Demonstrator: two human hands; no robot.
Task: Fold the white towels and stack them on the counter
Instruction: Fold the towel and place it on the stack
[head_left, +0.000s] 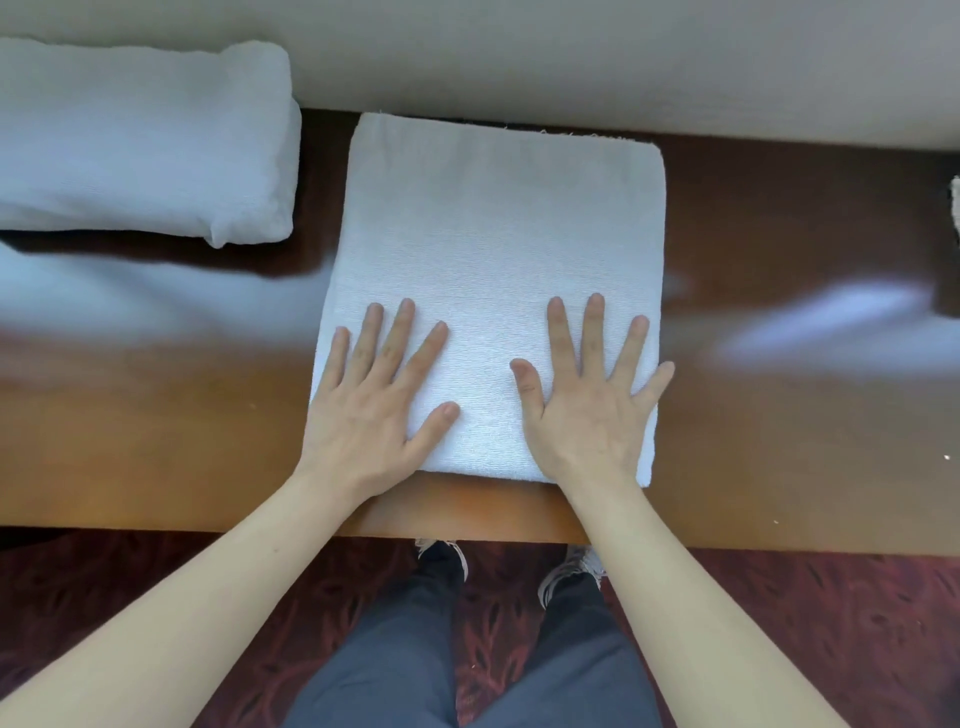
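Pressing: my left hand (371, 410) and right hand (592, 410) lie palm-down on the near half of the white towel (498, 234); neither grips anything.
left hand, placement: on the towel's near-left part, with the outer side of the palm at the towel's left edge.
left hand, fingers (374, 338): straight and spread wide, tips pointing away from me, thumb angled toward the towel's middle.
right hand, placement: on the towel's near-right part, wrist crossing the near edge.
right hand, fingers (592, 332): straight and spread wide; the little finger reaches just past the towel's right edge.
gap between hands: a bare strip of towel lies between the two thumbs, which do not touch.
white towel, position: folded to a rough square, flat on the tabletop (156, 426) straight in front of me; the far edge sits at the wall (571, 52), the near edge just short of the tabletop's front edge.
folded bundle (140, 140): thicker white towelling at far left on the tabletop, apart from the white towel, cut off by the frame; I cannot tell how many pieces.
tabletop, surface: glossy brown wood with pale reflections on both sides.
right margin: a sliver of pale fabric (955, 208), too little to identify.
below the tabletop: dark red patterned carpet (831, 623), my grey trousers (395, 649) and shoes (571, 571).
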